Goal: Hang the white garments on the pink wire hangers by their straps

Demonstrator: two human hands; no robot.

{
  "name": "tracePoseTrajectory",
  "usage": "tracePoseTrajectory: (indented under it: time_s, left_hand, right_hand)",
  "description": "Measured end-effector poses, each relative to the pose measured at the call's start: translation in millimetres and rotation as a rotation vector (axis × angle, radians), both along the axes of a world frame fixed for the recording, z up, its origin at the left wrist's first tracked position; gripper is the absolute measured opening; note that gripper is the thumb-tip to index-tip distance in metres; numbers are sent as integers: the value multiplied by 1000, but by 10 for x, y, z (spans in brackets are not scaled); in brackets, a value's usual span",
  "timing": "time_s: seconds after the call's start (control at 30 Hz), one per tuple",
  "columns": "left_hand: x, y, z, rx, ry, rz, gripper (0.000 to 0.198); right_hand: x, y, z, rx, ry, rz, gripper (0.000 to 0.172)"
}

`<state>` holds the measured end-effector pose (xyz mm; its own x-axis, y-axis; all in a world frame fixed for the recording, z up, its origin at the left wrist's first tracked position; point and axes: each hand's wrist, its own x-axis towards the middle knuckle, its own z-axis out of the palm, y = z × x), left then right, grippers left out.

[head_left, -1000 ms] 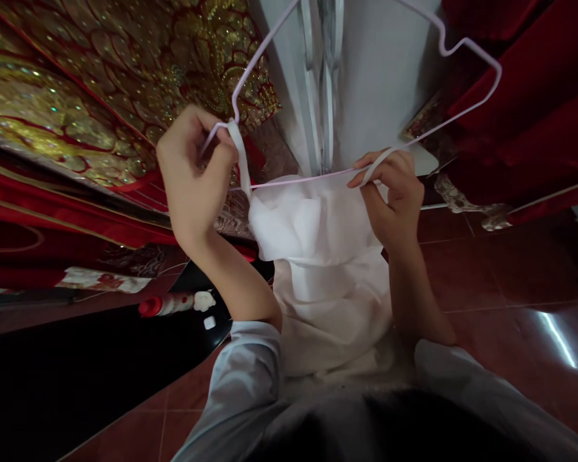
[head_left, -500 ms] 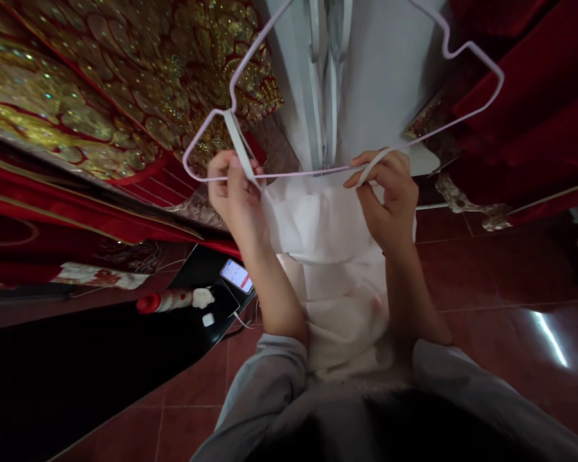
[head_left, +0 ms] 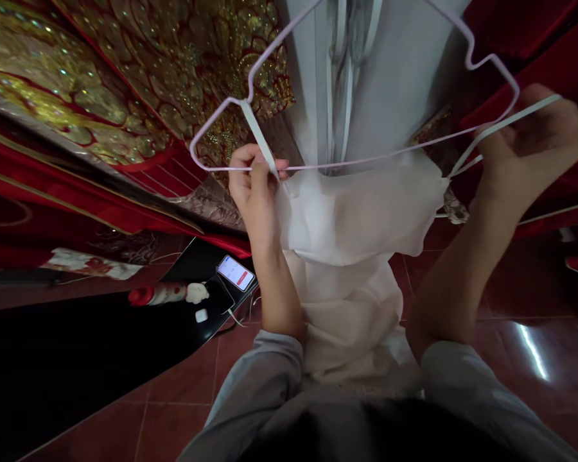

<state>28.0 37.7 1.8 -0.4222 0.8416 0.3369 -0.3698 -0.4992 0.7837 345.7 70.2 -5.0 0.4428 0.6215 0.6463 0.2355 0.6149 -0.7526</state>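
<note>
A pale pink hanger (head_left: 351,162) spans the space before me. From its lower bar area hangs a white layered garment (head_left: 361,212) with thin white straps. One strap (head_left: 257,133) is looped over the hanger's left notch. My left hand (head_left: 257,186) is closed around the hanger's bottom bar and the base of that strap. Out at the right end, my right hand (head_left: 534,141) holds the other strap (head_left: 515,122), pulled taut up and outward from the garment's right corner. This strap passes near the hanger's right end; the right fingertips are partly hidden.
Red garments with gold sequins (head_left: 168,77) hang on the left, and red cloth (head_left: 559,58) on the right. A black table (head_left: 77,359) at lower left bears a phone (head_left: 236,273), a red-capped bottle (head_left: 157,294) and a small white case (head_left: 201,315). Red tiles (head_left: 183,398) cover the floor.
My right hand has moved right and outward with the strap, stretching the garment's right corner sideways. My left hand keeps its hold on the hanger, which has shifted slightly right in view.
</note>
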Motion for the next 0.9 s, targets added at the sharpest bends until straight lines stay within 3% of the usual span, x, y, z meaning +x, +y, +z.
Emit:
tracePoseTrajectory:
  time_s: [0.17, 0.3, 0.43, 0.6, 0.67, 0.73, 0.8, 0.9]
  left_hand:
    - [12, 21, -11, -21, -36, 23, 15]
    - [2, 10, 35, -43, -30, 30, 17]
    - [6, 17, 16, -85, 8, 50, 12]
    - [39, -9, -26, -88, 20, 29, 15]
    - [60, -36, -15, -73, 27, 33, 17]
    - [82, -64, 2, -47, 44, 34, 15]
    - [98, -88, 6, -14, 64, 47, 10]
    - [82, -126, -32, 27, 92, 112, 12]
  right_hand:
    - [-209, 63, 282, 51, -161, 49, 63]
    - [-333, -36, 564, 50, -464, 75, 64]
    - [-248, -19, 660, 79, -607, 28, 59]
    - [-399, -130, 563, 261, -491, -172, 53]
    - [-600, -264, 475, 323, -420, -121, 43]
    - [-829, -400, 348, 231, -501, 14, 34]
    - [-1038, -505, 191, 35, -661, 131, 36]
    - [-1248, -590, -32, -137, -743, 173, 44]
